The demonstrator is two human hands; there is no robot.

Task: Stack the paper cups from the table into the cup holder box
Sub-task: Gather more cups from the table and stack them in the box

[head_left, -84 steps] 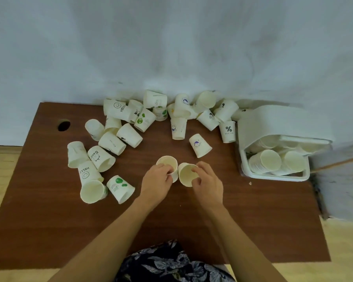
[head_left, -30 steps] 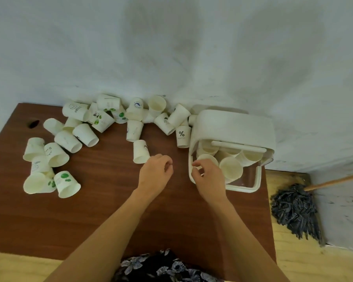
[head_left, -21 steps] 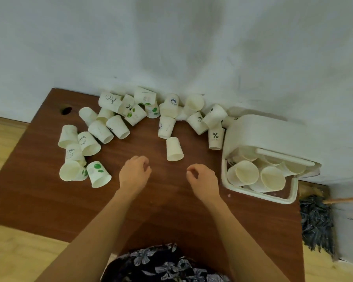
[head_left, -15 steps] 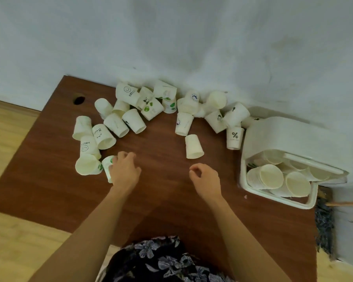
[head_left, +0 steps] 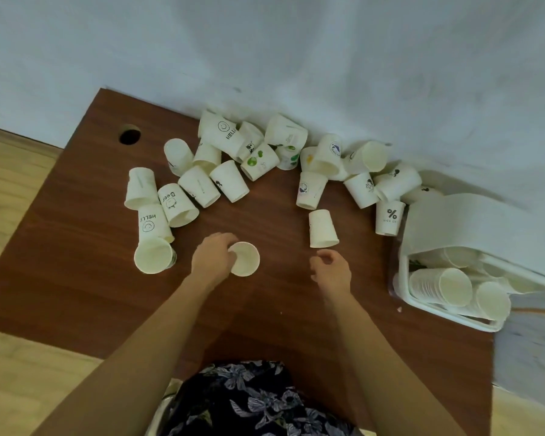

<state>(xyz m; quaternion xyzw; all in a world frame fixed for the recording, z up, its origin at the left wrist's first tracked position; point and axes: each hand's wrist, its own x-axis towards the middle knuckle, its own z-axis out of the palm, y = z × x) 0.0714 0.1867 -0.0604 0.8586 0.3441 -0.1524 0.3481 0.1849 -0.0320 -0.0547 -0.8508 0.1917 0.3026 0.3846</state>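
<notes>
Left hand (head_left: 213, 258) gripping a paper cup (head_left: 244, 259), mouth toward the camera. Right hand (head_left: 331, 269) loosely curled, holding nothing, near the cup holder box (head_left: 447, 313).

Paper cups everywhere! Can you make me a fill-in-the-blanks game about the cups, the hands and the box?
1. The left hand holds one white paper cup, while the right hand holds ____.
2. The white plastic cup holder box sits at the table's ____ side.
3. The round hole in the brown wooden table is near its far ____ corner.
4. The white cup beside the box shows a black ____ sign.

Missing words: nothing; right; left; percent
</notes>
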